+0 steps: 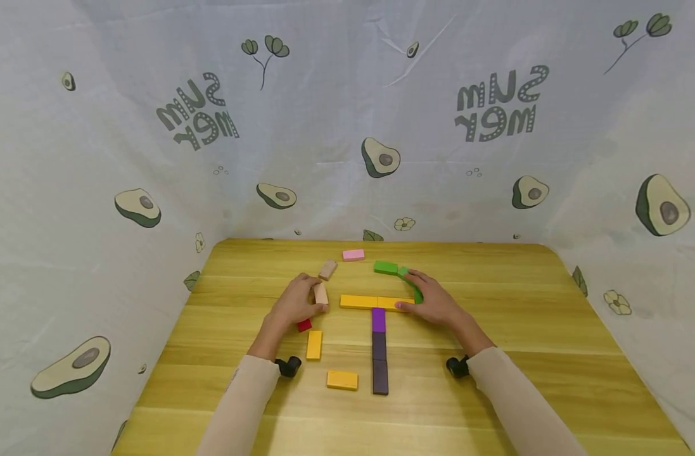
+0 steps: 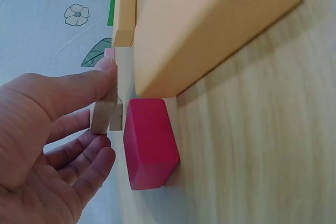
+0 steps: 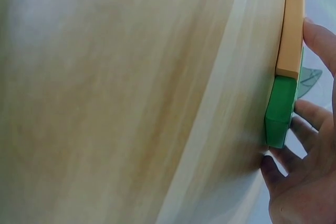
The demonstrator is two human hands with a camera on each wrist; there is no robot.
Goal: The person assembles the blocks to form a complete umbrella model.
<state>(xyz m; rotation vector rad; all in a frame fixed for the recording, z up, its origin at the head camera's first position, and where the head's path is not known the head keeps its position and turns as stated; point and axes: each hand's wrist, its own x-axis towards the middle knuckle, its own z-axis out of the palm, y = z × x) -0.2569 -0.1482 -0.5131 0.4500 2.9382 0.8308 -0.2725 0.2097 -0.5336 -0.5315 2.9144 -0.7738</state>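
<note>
Left hand [image 1: 294, 303] pinching a pale beige rectangular wooden block [image 1: 321, 294], thumb at the near end, fingers at the far end; opening no wider than the block itself. Cannot tell whether lifted or flat on the yellow-brown wood-grain tabletop [image 1: 512, 405].

Just beyond the far end, a tan wooden block [image 1: 327, 270], set at a slant. Just below the left palm, a small red block [image 1: 304, 325], partly covered in the head view; next below, an upright yellow rectangular block [image 1: 314, 345]. Nearer the body, a sideways yellow rectangular block [image 1: 342, 380].

Right hand [image 1: 436, 305] spread wide, digits gently bent, well short of closed. Thumb tip at the right-hand yellow bar [image 1: 388, 304]; fingers along the outer side of a dark green block [image 1: 418, 296] and by a light green block [image 1: 403, 272]. Cannot tell how firm the contact. In the right wrist view, dark green end close against yellow end. Just left of light green, a mid-green rectangular block [image 1: 386, 268]; farther left and back, a pale pink block [image 1: 353, 255].

Between the hands, a T: left-hand yellow bar [image 1: 358, 302] end to end with the right-hand one; below the seam, a bright purple block [image 1: 378, 320], then upper [image 1: 379, 346] and lower [image 1: 380, 377] dark purple blocks in line.
</note>
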